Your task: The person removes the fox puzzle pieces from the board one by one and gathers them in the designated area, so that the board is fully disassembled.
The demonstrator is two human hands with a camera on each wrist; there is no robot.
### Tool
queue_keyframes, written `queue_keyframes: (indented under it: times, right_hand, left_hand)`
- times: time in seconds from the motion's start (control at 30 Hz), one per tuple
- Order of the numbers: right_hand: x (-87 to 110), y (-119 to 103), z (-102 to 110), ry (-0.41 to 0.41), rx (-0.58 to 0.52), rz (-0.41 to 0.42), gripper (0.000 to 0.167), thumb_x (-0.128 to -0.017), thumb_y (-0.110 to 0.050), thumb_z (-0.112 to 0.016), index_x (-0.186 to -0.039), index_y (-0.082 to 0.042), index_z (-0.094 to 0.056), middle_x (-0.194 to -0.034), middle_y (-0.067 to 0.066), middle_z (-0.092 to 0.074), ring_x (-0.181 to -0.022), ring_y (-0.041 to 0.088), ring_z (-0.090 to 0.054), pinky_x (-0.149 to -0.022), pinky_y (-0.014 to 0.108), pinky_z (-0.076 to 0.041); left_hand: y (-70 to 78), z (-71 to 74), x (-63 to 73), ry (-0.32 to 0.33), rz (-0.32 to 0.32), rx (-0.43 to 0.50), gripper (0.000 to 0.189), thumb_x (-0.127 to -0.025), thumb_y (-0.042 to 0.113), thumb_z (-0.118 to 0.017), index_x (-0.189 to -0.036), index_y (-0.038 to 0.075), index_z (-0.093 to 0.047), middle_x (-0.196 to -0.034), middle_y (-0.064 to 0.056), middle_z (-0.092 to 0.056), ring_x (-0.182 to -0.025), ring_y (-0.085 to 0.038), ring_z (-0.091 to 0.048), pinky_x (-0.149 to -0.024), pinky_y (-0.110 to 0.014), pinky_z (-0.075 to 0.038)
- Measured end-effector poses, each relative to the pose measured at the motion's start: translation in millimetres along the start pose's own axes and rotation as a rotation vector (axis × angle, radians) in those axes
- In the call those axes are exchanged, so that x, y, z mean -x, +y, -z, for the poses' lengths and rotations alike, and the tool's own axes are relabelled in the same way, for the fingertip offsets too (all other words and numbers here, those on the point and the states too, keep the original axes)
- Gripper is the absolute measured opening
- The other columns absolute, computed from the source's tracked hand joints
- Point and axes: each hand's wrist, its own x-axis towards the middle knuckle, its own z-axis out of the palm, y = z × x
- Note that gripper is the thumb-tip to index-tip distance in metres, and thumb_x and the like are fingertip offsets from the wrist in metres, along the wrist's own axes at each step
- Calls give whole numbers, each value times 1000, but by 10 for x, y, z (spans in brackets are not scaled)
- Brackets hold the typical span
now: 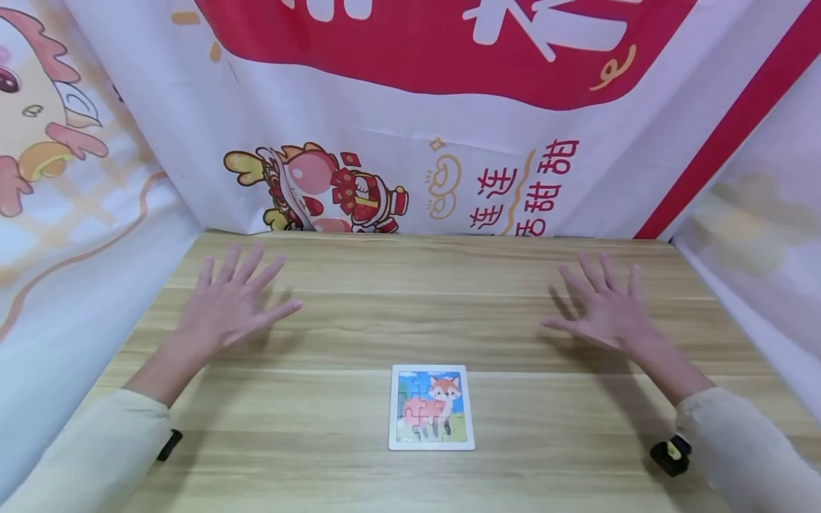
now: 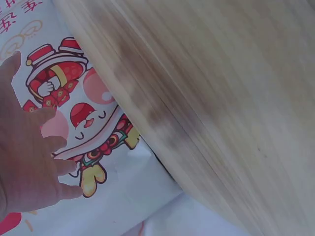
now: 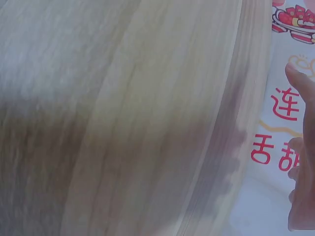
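Observation:
A small jigsaw puzzle (image 1: 431, 408) in a white frame lies on the wooden table, its pieces fitted into a picture of a fox on grass. To its upper left is my left hand (image 1: 227, 303), fingers spread and holding nothing. My right hand (image 1: 603, 310) is likewise spread, to the upper right of the puzzle, with a shadow on the wood beneath it. Both hands are apart from the puzzle. In the left wrist view the left hand (image 2: 29, 152) shows at the left edge; the right hand (image 3: 306, 147) is partly cut off in the right wrist view.
The wooden table (image 1: 417, 328) ends at a printed cloth (image 1: 398, 121) hanging behind it. More cloth hangs on the left side (image 1: 70, 214) and the right side (image 1: 763, 235). A dark wrist device (image 1: 670, 456) sits by the right sleeve.

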Motion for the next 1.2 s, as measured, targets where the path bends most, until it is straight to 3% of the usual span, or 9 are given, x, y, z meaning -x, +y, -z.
queue_keyframes:
  times: [0.3,0.57,0.87,1.2]
  right_hand:
    - [-21,-147,-19,-26,21,32,104,-86,-78,-60,-163,-15,-30,-171,23,-12,-156,47,4,-113,78,9]
    - [34,-277,-66,25,-4,88,104,-82,-77,-65,-161,-15,-36,-168,23,-22,-155,50,-8,-113,79,6]
    - [83,-432,-36,-37,17,112,105,-84,-78,-62,-163,-16,-32,-170,21,-19,-155,49,-9,-113,80,2]
    - [154,-664,-77,-60,-32,176,103,-83,-76,-66,-161,-16,-37,-170,18,-22,-156,46,-11,-117,75,-4]
  left_hand:
    - [105,-35,0,2,-30,-4,92,-95,77,-44,-163,16,-31,-170,-24,-13,-153,-55,-9,-117,-75,-3]
    - [231,-45,22,9,-47,2,92,-95,76,-46,-163,17,-32,-170,-23,-16,-153,-54,-12,-117,-76,-6]
    - [307,-68,40,-4,-45,-13,93,-94,78,-45,-164,18,-31,-170,-22,-14,-153,-54,-12,-117,-76,-6]
    - [475,-62,61,-15,-81,9,93,-93,78,-48,-163,18,-33,-169,-21,-19,-153,-53,-14,-118,-74,-8]
